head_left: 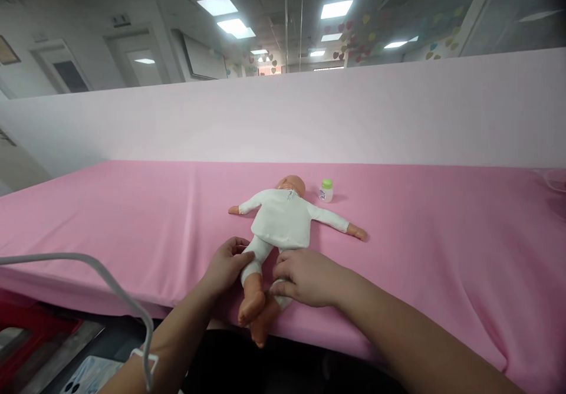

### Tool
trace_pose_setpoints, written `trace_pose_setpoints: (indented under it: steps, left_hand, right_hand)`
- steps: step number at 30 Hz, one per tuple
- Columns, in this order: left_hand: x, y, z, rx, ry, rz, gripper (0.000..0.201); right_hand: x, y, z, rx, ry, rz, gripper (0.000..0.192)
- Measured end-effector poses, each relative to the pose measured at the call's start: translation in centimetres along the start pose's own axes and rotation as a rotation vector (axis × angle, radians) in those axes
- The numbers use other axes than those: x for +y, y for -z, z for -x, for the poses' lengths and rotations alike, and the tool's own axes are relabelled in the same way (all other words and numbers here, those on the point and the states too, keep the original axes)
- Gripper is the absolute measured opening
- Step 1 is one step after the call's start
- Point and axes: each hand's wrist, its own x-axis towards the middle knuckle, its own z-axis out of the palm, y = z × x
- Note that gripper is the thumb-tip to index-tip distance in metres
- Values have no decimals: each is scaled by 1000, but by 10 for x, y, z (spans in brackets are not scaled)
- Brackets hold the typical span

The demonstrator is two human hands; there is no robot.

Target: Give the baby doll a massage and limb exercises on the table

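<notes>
A baby doll (pixel 283 217) in a white long-sleeved top and white trousers lies on a pink cloth, its head at the far side and its arms spread. Its bare feet point towards me, crossing near the table's front edge. My left hand (pixel 227 264) grips the trouser leg on the left, thumb on top and fingers along the outer side. Around the other leg, my right hand (pixel 307 276) has its fingers curled, hiding much of that trouser leg. Beside the doll's head stands a small clear jar (pixel 326 191) with a green lid.
The pink cloth (pixel 420 223) covers the table up to a low white wall (pixel 283 122) with glass above. A grey cable (pixel 84 257) loops in front at the left, over my left forearm. A clear object (pixel 555 181) lies at the far right edge.
</notes>
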Motion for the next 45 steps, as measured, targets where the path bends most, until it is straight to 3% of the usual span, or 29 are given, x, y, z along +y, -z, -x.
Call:
trace_pose_setpoints:
  steps: [7,13,16,19,21,23,27,31,34,38,41,45]
  left_hand:
    - [-1,0,5,-39,-131,-249,29]
    - [9,-4,14,-1,-264,-539,36]
    - [10,-6,12,148,-466,-687,28]
    - [11,-14,7,246,-756,-742,24]
    - [15,-21,3,224,-917,-789,25]
    - [19,-28,-3,132,-993,-871,29]
    - [23,-35,-16,-85,-906,-1043,27]
    - [24,-34,-24,-179,-792,-1095,24]
    - [28,-32,-27,-202,-762,-1113,23]
    - [37,-30,-33,-123,-804,-1077,29]
    - [39,-32,-42,-122,-871,-1059,38]
    - [31,-38,-49,-207,-905,-1096,40]
  right_hand:
    - [12,17,8,-38,-80,-181,17]
    - [6,29,10,-74,-80,-47,13]
    - [-1,37,10,41,-128,66,13]
    - [-4,40,9,200,-202,182,16]
    - [-3,40,8,243,-245,233,15]
    - [0,39,6,214,-284,241,16]
    - [6,33,2,78,-297,184,21]
    - [9,30,-3,13,-312,156,23]
    - [11,29,-6,38,-338,172,20]
    - [13,28,-9,145,-357,201,25]
    - [17,25,-11,196,-353,221,42]
    - [21,18,-14,82,-360,221,67]
